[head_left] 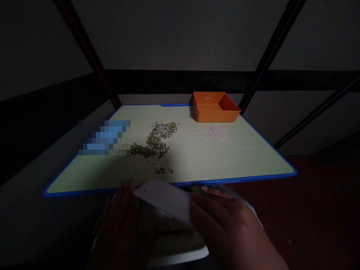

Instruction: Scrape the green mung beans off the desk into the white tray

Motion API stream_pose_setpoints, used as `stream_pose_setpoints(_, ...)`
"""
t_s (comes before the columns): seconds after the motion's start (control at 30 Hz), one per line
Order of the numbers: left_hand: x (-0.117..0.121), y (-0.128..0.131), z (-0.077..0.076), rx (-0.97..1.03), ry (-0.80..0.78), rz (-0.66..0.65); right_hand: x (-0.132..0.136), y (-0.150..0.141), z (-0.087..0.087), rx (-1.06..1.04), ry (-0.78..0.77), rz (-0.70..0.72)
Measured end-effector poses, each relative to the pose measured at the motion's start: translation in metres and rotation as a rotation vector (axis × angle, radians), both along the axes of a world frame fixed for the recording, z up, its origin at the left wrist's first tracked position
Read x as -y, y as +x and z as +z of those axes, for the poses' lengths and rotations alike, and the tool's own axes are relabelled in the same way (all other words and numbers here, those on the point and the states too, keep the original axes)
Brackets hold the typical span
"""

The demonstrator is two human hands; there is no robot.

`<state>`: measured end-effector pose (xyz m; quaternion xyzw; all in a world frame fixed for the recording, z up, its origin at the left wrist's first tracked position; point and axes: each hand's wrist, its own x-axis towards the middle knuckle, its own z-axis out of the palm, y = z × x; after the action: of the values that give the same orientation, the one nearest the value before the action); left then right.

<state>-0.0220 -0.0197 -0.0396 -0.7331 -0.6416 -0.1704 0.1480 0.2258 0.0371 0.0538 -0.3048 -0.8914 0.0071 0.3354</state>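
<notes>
My right hand (pixel 227 219) is closed on a flat white plastic card (pixel 167 197) with a small hole at one corner. The card slants over a pale container (pixel 185 257) below the table's front edge, with small dark grains in it. My left hand (pixel 120 217) lies in shadow along the container's left side, fingers stretched out and tips near the table edge. Whether it touches the container is too dark to tell. Small green beans (pixel 160 138), with some white grains among them, are scattered on the table's left half. A few beans (pixel 164 170) lie nearer the front edge.
An orange open bin (pixel 216 116) stands at the back right of the blue-edged table (pixel 225 165). In front of it lies a patch of white grains (pixel 216 134). A blurred-out blue object (pixel 107 137) is at the left edge. Panelled walls stand behind.
</notes>
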Motion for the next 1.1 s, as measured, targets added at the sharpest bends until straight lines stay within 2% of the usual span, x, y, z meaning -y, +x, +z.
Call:
stream_pose_setpoints(0.1, 0.001, 0.001, -0.002, -0.051, -0.015, 0.013, 0.002, 0.005, 0.001, 0.068, 0.012, 0.004)
stream_pose_setpoints(0.3, 0.002, 0.003, -0.005, -0.067, 0.023, 0.020, 0.002, 0.017, 0.003, 0.080, 0.134, -0.127)
stream_pose_setpoints(0.4, 0.002, 0.005, -0.003, -0.082, 0.017, 0.038, 0.003, 0.026, 0.012, 0.171, 0.058, -0.134)
stream_pose_setpoints(0.53, 0.000, 0.007, 0.002, -0.096, 0.035, 0.016, 0.001, 0.037, 0.016, 0.147, -0.013, -0.222)
stream_pose_setpoints(0.77, -0.001, 0.007, 0.002, -0.102, 0.051, 0.018, -0.010, 0.049, 0.011, 0.140, -0.022, -0.333)
stream_pose_setpoints(0.87, -0.001, 0.008, 0.001, -0.084, 0.052, 0.021, -0.015, 0.056, 0.005, 0.118, -0.093, -0.393)
stream_pose_setpoints(1.0, 0.000, 0.007, -0.001, -0.044, 0.070, 0.024, -0.027, 0.062, -0.004, 0.054, -0.150, -0.456)
stream_pose_setpoints(1.1, 0.000, 0.007, -0.002, -0.035, 0.068, 0.035, -0.033, 0.066, -0.005, -0.035, -0.127, -0.519)
